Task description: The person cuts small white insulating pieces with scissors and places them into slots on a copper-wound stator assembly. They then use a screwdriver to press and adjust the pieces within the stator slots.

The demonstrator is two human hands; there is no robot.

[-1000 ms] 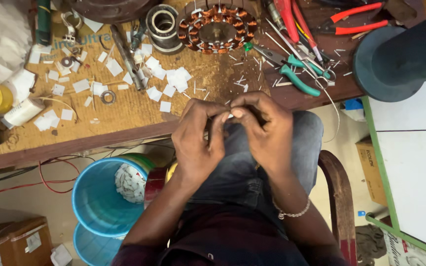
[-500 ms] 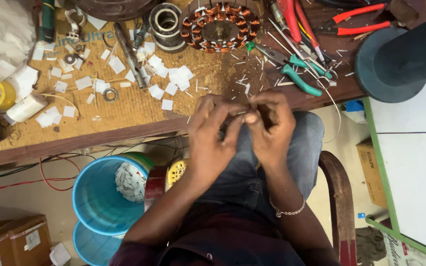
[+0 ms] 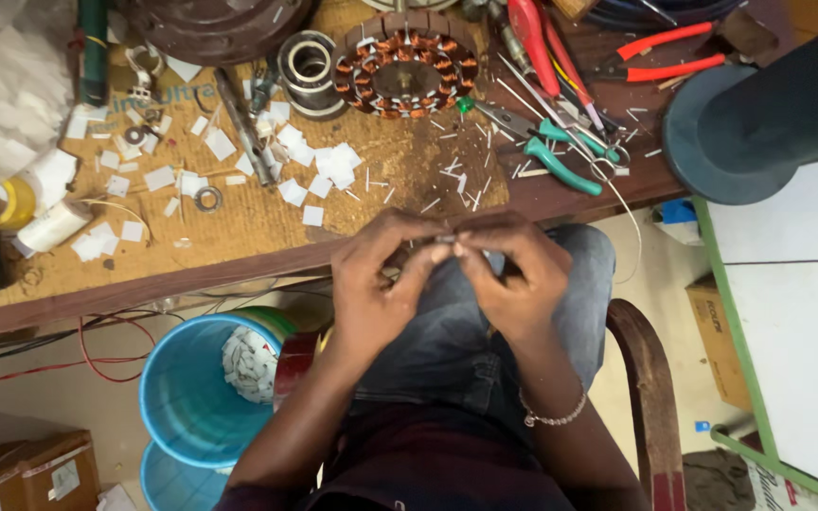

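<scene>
Barely visible: small piece (image 3: 447, 238) between fingertips (image 3: 428, 254).

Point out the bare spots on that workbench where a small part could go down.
Barest: the board's front strip, between the paper squares and the bench edge, left of the left hand. Another small patch lies between the stator and the right hand, strewn with wire bits. The area around the green-handled pliers is crowded.

My left hand (image 3: 381, 284) and right hand (image 3: 513, 274) meet fingertip to fingertip over my lap, just below the workbench (image 3: 239, 255) edge, pinching a small pale piece (image 3: 447, 240). Beyond that edge sits a copper-wound stator (image 3: 407, 66); below it, left of my knees, a blue bucket (image 3: 191, 397).
</scene>
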